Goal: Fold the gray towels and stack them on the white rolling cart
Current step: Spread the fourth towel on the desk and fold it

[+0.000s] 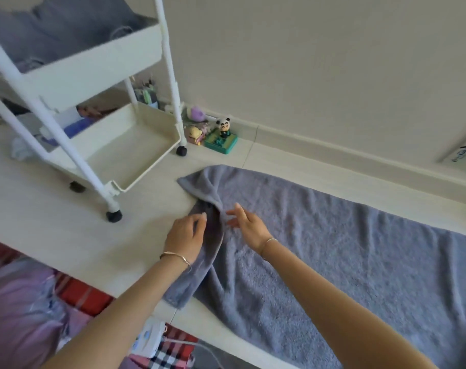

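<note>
The long gray terry towel (359, 249) lies spread on the pale wood-grain worktop (40, 209). Its long axis runs from a short end at the frame's centre away toward the right edge. That near short end is rumpled: one corner points up-left toward the white rolling cart (93, 62), and the other droops over the worktop's front edge at lower centre.

My left hand (185, 233) sits right on this end, its fingers curled round the bunched fold, so it looks to be gripping it. My right hand (246, 222) is just beside it toward the right, released, with fingers loosely spread over the pile; I cannot tell whether they touch.

Both hands are at the same end, the left one nearer the cart. I judge the fold must carry this end rightward along the towel's length. Folded gray towels (66, 27) already fill the cart's top tray, upper left.
</note>
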